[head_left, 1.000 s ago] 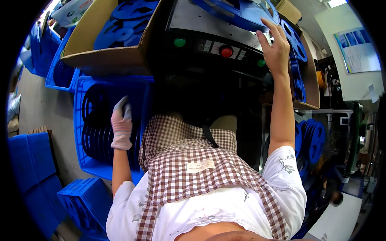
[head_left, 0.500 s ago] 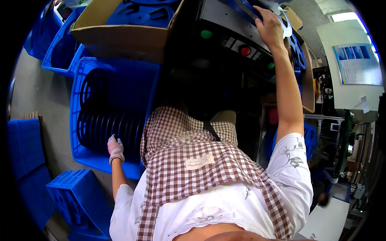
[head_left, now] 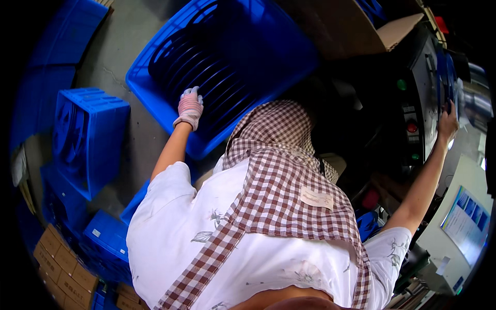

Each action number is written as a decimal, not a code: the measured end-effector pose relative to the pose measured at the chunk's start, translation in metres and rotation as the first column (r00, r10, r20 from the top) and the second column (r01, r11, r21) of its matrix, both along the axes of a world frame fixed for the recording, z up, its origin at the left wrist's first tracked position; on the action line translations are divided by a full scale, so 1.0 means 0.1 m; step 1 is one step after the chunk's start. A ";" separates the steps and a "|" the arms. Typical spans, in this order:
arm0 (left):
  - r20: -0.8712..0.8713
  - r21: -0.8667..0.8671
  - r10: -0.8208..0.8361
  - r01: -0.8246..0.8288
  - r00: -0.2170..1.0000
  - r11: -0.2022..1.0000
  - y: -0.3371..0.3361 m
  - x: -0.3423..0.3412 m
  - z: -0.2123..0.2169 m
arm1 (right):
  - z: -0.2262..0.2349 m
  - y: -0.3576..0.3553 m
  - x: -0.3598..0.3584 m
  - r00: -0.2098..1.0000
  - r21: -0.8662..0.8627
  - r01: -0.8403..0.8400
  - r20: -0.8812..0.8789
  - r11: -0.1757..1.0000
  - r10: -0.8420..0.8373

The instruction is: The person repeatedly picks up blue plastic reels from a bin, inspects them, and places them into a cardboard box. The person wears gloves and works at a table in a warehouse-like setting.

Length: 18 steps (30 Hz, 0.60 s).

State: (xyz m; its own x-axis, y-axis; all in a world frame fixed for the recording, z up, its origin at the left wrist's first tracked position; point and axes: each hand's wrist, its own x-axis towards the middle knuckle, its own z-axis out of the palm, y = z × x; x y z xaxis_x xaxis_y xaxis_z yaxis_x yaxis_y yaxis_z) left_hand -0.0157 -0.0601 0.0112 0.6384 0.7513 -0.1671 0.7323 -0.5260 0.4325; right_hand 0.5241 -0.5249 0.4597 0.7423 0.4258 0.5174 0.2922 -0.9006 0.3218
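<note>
A row of black plastic reels (head_left: 199, 67) stands on edge in a large blue bin (head_left: 161, 114). My left hand (head_left: 190, 107), in a pale pink-and-white glove, reaches over the bin's near side; its bent fingers hold the edge of one black reel. Far to the right, my bare right hand (head_left: 448, 125) grips the lower rim of a blue reel (head_left: 445, 72), seen nearly edge-on beside the machine (head_left: 424, 95). The fingertips are partly hidden behind that rim.
Green and red buttons (head_left: 411, 127) line the machine's dark front. A cardboard box (head_left: 346, 26) stands beyond the bin. At left is another blue bin (head_left: 106, 139) with reels inside. Stacked cartons (head_left: 64, 268) sit at lower left, and a poster board (head_left: 467, 222) is at right.
My view has swung left, so the bin now sits nearer the middle and the machine at the far right. My left hand stays at the black reels, my right at the blue reel.
</note>
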 end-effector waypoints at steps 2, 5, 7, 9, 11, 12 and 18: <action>0.003 -0.044 -0.002 0.002 1.000 0.999 -0.02 -0.04 -0.04 | -0.06 -0.17 0.18 0.997 0.012 0.051 -0.059 0.999 -0.050; 0.121 0.017 -0.008 0.006 0.993 1.000 0.02 -0.17 -0.32 | 0.16 -0.45 0.67 0.992 -0.052 0.108 0.077 0.993 -0.104; 0.178 0.027 -0.009 0.005 0.984 1.000 0.03 -0.21 -0.42 | 0.45 -0.84 0.83 0.950 -0.026 0.225 0.229 0.974 -0.213; 0.158 0.013 0.046 -0.048 0.986 0.999 0.09 -0.25 -0.37 | 0.66 -0.99 0.43 0.985 0.029 0.023 0.170 0.999 -0.028; 0.154 -0.042 0.183 -0.179 0.971 0.983 0.06 -0.44 -0.39 | 0.73 -0.59 -0.55 0.989 0.213 0.001 0.145 0.977 -0.032; 0.172 -0.085 0.229 -0.217 0.958 0.972 0.05 -0.43 -0.45 | 0.95 -0.93 -0.75 0.925 0.112 -0.251 0.320 0.962 0.204; 0.236 -0.222 0.488 -0.442 0.841 0.869 0.05 -0.55 -0.46 | 1.02 -0.40 -1.91 0.659 -0.469 -0.361 0.483 0.806 0.576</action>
